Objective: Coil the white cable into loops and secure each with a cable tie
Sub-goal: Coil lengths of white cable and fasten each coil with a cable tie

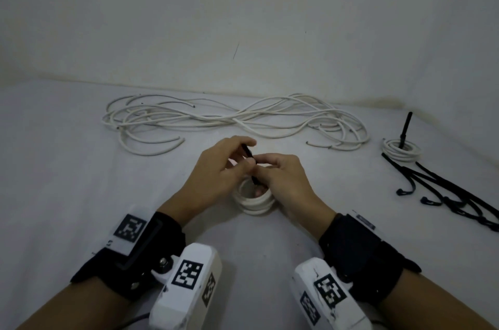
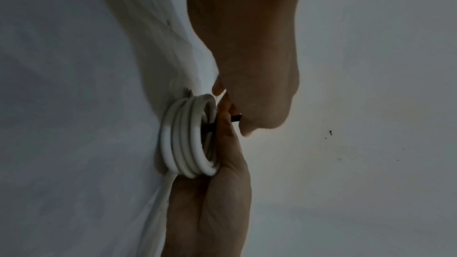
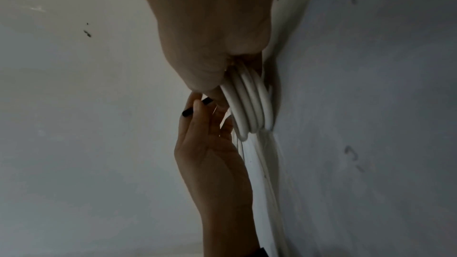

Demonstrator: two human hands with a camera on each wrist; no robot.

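Small coil of white round cable (image 1: 253, 201) on the pale cloth-covered table (image 1: 67, 167), between both hands; left hand (image 1: 218, 170) pinching the upper end of a thin black cable tie (image 1: 249, 165), right hand (image 1: 283, 176) pinching its lower part with fingers inside the coil; loose white cable heap (image 1: 232, 119) farther back, well apart

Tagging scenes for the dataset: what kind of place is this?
Probably a makeshift indoor work surface: a white cloth against a bare wall, holding only loose white cable, one finished coil and spare black ties.
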